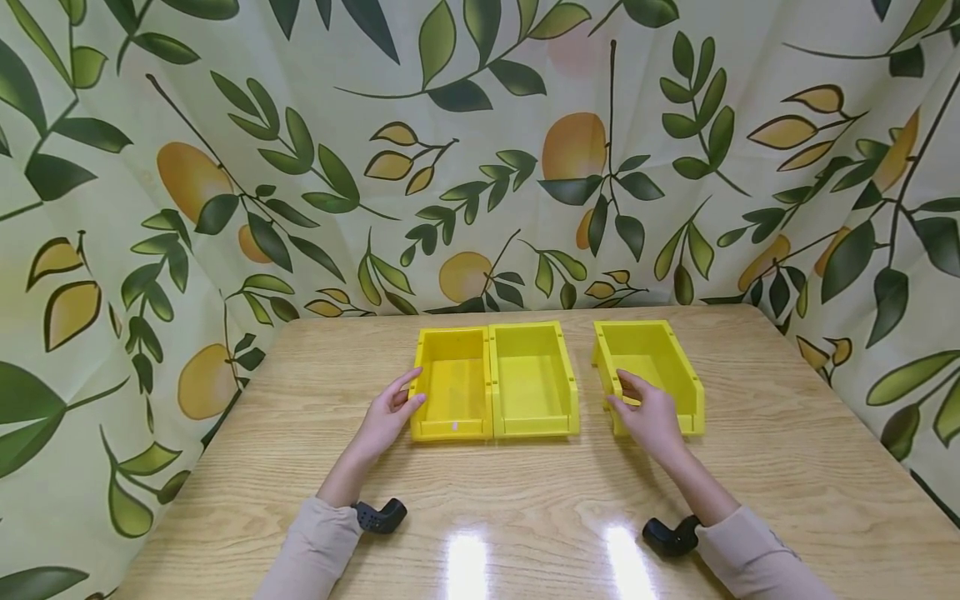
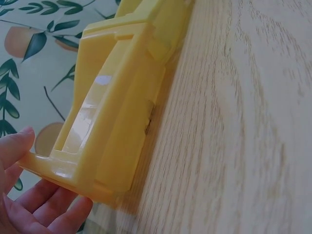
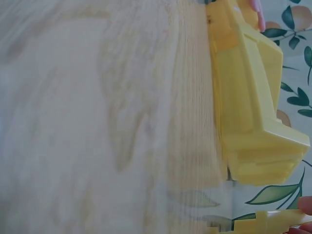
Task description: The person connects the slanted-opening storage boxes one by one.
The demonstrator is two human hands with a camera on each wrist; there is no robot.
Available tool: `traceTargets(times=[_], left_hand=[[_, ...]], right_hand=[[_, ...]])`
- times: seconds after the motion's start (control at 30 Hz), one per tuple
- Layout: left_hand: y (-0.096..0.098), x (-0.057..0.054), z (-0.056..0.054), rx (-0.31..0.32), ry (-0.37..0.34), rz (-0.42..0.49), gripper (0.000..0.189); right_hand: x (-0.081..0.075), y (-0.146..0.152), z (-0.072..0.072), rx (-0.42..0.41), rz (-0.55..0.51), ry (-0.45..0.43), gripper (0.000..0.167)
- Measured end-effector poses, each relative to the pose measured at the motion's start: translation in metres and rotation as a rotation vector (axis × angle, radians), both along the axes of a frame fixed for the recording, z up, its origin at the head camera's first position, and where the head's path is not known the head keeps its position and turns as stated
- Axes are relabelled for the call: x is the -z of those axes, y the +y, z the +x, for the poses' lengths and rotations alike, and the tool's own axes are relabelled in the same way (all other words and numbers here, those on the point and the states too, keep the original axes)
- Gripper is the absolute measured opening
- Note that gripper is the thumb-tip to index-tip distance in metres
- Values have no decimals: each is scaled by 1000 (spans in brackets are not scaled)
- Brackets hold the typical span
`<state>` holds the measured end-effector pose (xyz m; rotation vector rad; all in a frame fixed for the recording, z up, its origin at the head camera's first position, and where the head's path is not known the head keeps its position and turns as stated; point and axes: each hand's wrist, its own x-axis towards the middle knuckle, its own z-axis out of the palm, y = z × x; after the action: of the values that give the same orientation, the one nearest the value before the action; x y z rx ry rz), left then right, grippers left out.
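In the head view, a deep-yellow plastic bin [image 1: 453,387] and a lighter yellow bin [image 1: 527,379] stand side by side, their walls touching. My left hand [image 1: 384,418] pinches the left wall of the deep-yellow bin; in the left wrist view its thumb [image 2: 18,145] is on the rim and its fingers lie on the outside. A third yellow bin [image 1: 678,367] stands apart to the right. My right hand [image 1: 651,417] grips this bin's left wall between thumb and fingers. Only a corner of that grip shows in the right wrist view.
All the bins stand on a wood-grain table [image 1: 525,500] near its back edge. Behind hangs a cloth [image 1: 495,200] printed with leaves and fruit. Black devices are strapped at the left wrist [image 1: 381,517] and the right wrist [image 1: 671,536].
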<state>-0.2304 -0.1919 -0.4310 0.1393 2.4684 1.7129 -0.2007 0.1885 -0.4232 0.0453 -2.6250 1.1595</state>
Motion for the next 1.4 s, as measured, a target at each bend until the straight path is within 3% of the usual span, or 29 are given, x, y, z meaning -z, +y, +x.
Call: traceTargets(times=[0.2,0.37,0.77,1.4], left_hand=[[0,1,-1,-3,0,6,52],[1,1,-1,-6,-2,6,51],[1,0,-1,14,-4,24,52],[1,-2,1,-1,-10,7,52]], right_hand=[[1,3,-3,34,-78,-63,45],[0,4,-4,33,-79,-95,43],[-9,5,0,99,-84,-19,40],[-14,-5,-2,169,-237,65,37]])
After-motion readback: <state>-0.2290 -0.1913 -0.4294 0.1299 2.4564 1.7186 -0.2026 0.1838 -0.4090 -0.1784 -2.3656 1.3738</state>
